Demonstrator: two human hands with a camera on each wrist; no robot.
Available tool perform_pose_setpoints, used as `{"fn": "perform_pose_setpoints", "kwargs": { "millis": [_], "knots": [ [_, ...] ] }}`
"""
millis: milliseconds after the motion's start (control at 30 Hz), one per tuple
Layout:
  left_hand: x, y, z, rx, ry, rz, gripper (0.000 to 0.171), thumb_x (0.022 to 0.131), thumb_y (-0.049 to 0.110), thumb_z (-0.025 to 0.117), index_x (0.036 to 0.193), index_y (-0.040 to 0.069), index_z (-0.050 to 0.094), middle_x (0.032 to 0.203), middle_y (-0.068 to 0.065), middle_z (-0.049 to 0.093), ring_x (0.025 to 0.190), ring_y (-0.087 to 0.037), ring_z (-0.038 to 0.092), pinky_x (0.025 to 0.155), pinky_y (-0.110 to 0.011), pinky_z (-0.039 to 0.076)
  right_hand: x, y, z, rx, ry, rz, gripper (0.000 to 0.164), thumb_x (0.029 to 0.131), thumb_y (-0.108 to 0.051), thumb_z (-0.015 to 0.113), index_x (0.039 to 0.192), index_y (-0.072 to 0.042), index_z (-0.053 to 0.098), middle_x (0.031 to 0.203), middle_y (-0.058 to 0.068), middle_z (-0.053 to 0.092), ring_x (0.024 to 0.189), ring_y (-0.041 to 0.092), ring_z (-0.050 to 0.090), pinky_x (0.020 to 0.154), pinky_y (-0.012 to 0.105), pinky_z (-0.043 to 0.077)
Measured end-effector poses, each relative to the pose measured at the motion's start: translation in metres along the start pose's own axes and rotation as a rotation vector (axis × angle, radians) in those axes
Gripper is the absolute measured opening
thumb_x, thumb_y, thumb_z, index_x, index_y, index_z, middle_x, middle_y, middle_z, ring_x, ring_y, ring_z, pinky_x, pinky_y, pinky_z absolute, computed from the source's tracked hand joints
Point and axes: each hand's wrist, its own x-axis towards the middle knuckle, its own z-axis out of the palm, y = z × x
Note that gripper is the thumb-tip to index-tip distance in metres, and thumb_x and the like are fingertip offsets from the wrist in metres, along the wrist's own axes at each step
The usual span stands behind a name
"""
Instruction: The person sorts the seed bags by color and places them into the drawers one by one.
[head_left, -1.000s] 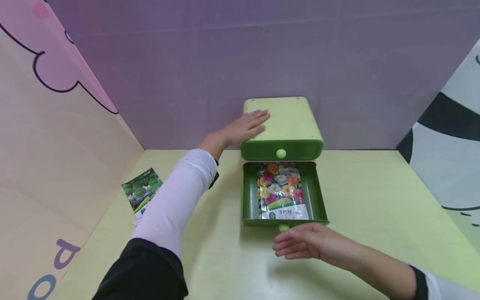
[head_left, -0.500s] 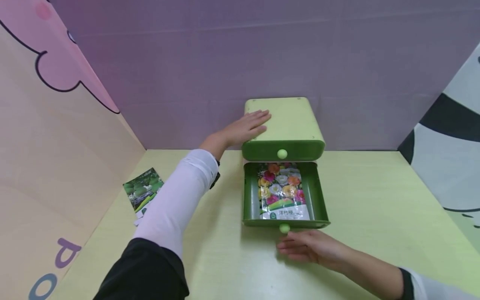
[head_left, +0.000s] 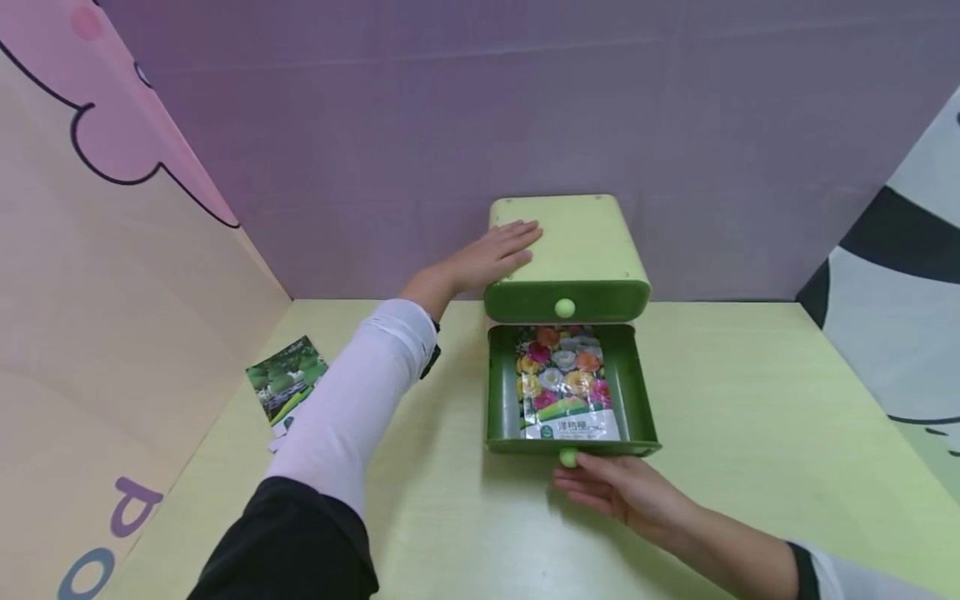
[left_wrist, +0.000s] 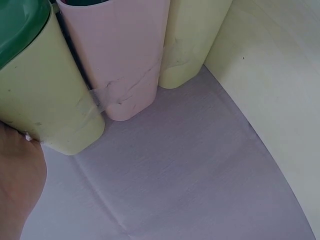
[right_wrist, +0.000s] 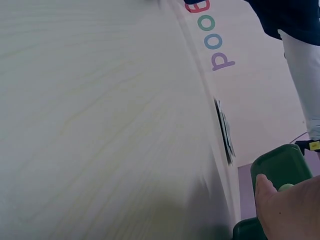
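Observation:
A small drawer cabinet (head_left: 570, 237), pale yellow on top with green drawer fronts, stands against the back wall. My left hand (head_left: 487, 254) rests flat on the left of its top, fingers straight. Below the top drawer, a green drawer (head_left: 642, 400) is pulled out, holding a flower seed packet (head_left: 566, 383) lying flat. My right hand (head_left: 626, 492) is at this drawer's light green knob (head_left: 568, 457), pinching it between thumb and index finger, the other fingers loosely bent below. In the left wrist view the cabinet's side shows yellow and pink units (left_wrist: 120, 60) stacked together.
More printed packets (head_left: 285, 379) lie on the table at the left, partly hidden by my left sleeve. A purple wall (head_left: 450, 125) closes off the back. Printed side panels (head_left: 900, 292) flank the pale table (head_left: 750, 400).
My right hand has moved in to the open drawer's knob, and its thumb now meets the knob. My left hand stays on the cabinet top; drawer and packet keep their places.

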Motion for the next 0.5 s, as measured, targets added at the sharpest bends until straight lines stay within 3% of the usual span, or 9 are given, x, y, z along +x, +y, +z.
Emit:
{"fn": "perform_pose_setpoints", "kwargs": {
  "millis": [200,500],
  "knots": [
    [-0.001,0.000,-0.001,0.011,-0.003,-0.005,0.055,0.107,0.039,0.024,0.156,0.019,0.012,0.164,0.001,0.004,0.151,-0.016,-0.004,0.122,-0.028,-0.008,0.001,-0.001,0.005,0.029,0.032,-0.031,0.021,0.098,-0.012,0.054,0.118,-0.005,0.056,0.110,0.014,0.071,0.103,0.021,0.069,0.096,0.033,0.052],
    [-0.002,0.001,-0.003,0.004,-0.005,-0.007,0.055,0.106,0.040,0.024,0.156,0.019,0.012,0.164,0.001,0.004,0.151,-0.016,-0.004,0.122,-0.028,-0.007,0.004,-0.012,0.013,-0.032,0.087,-0.030,0.020,0.099,-0.017,0.056,0.112,-0.003,0.062,0.113,0.016,0.070,0.102,0.019,0.069,0.094,0.031,0.053]
  ]
}}
